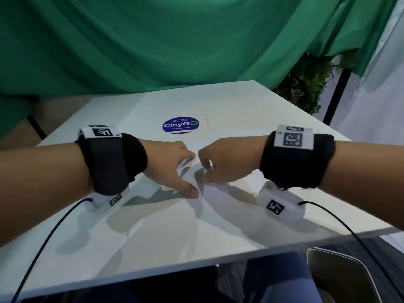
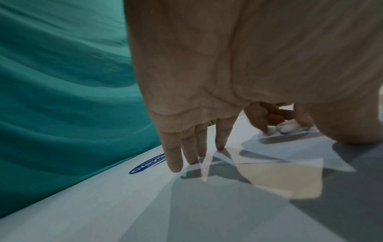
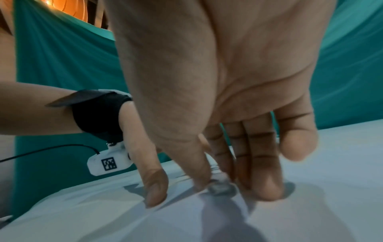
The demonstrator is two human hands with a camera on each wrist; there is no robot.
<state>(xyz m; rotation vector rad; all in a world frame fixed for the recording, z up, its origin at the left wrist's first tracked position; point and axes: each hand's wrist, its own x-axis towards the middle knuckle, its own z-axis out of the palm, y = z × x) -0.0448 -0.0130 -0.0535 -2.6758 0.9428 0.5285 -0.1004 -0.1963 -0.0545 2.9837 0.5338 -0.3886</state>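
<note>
From the head view I see the thin white sheet lying on the white table, on my side of the round blue ClayGo sticker, between the two hands. Whether it is paper or film I cannot tell. The left hand lies just left of it with its thumb planted on the near edge, and the right hand is bunched over it from the other side. In the left wrist view the left fingers are straight and close together, with the tips pressing a raised flap down beside the sticker. In the right wrist view the thumb and fingertips are narrowed onto a small crumpled bit of the sheet. My worry is a tug from that pinch. The left tips hold by pressure alone, so the sheet could slide out from under them and crease crooked, or it could tear where it is bunched.
</note>
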